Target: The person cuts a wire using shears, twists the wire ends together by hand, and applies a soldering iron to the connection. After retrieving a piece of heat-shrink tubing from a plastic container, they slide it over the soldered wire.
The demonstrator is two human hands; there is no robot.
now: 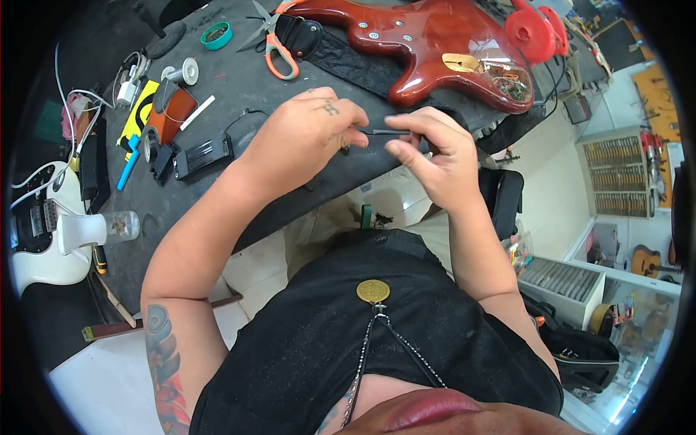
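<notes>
My left hand [308, 138] pinches one end of a thin dark wire-like piece [384, 132] between thumb and fingers. My right hand [440, 148] has its fingers curled round the other end, while the tips of its thumb and index finger stand apart. The piece runs level between both hands, above the dark bench's front edge; its exact kind is too small to tell. A black battery holder [204, 156] lies left of my left hand, and a thin dark lead rises from it toward my wrist. Where that lead ends is hidden.
A glossy red-brown guitar body [435, 36] lies at the back of the bench [217, 94], near orange-handled scissors [272, 43]. At left are a solder spool [189, 71], a blue tool [129, 164], a pump bottle [101, 230] and a white guitar [51, 254].
</notes>
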